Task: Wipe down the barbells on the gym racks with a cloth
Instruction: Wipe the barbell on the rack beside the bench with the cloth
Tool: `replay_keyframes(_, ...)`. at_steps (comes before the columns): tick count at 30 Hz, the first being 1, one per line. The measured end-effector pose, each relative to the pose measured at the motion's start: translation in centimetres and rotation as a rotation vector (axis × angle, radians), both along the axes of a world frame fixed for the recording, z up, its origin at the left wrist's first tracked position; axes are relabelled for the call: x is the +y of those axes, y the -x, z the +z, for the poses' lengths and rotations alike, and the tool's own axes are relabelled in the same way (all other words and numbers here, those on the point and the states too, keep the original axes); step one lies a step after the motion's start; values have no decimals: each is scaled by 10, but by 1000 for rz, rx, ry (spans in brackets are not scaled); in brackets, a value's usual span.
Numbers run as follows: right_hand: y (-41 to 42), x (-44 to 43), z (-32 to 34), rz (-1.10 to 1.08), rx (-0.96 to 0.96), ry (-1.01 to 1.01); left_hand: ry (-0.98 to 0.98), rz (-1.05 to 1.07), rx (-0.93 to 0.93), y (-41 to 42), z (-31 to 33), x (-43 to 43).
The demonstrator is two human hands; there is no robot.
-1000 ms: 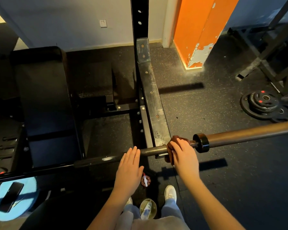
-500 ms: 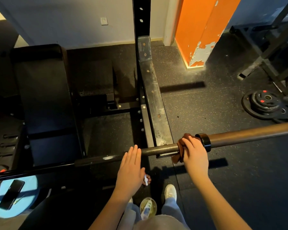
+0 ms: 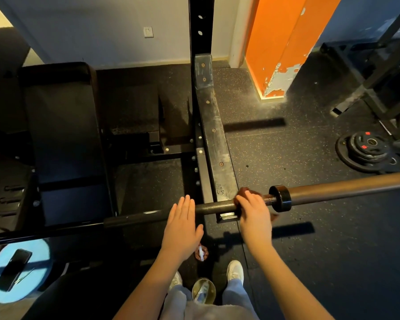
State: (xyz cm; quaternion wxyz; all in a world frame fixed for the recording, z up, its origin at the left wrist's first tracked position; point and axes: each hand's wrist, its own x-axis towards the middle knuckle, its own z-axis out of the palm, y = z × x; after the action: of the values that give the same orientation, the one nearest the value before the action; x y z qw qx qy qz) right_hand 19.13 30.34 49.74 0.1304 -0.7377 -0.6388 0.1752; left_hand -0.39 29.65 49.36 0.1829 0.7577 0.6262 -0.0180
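Observation:
A dark barbell [image 3: 215, 207] lies across the rack from lower left to right, with a black collar [image 3: 280, 197] and a brown sleeve [image 3: 346, 190] beyond it. My right hand [image 3: 254, 213] grips a brown cloth [image 3: 244, 192] wrapped round the shaft just left of the collar. Most of the cloth is hidden under the fingers. My left hand [image 3: 183, 227] lies flat on the shaft with straight fingers, a hand's width left of the right one.
The black rack upright and its foot beam [image 3: 214, 139] stand just behind the bar. A black bench [image 3: 62, 139] is at left. Weight plates [image 3: 365, 148] lie on the floor at right, an orange pillar [image 3: 284, 42] behind. A phone rests on a blue disc [image 3: 0, 294] at lower left.
My right hand slid the cloth right toward the collar, then back left along the shaft. The left hand stayed in place on the bar.

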Motion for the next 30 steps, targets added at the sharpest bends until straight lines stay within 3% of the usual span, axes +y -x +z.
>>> replay_keyframes(4, -17, 13, 7, 171, -47, 5, 6, 4, -10, 2, -1, 8)
replay_keyframes(9, -25, 17, 8, -62, -35, -25, 19, -4, 18, 2, -4, 13)
replay_keyframes(15, -20, 21, 7, 195, -27, -40, 35, 1, 40, 2, -5, 24)
replay_keyframes(20, -18, 23, 2, -63, -1, -32, 61, 3, 60, 2, -8, 38)
replay_keyframes(25, -13, 29, -2, 259, -66, -32, 75, 13, 52, 2, -8, 50)
replay_keyframes(30, -27, 40, -4, 63, -96, -85, 76, 16, 70, 2, -11, 58)
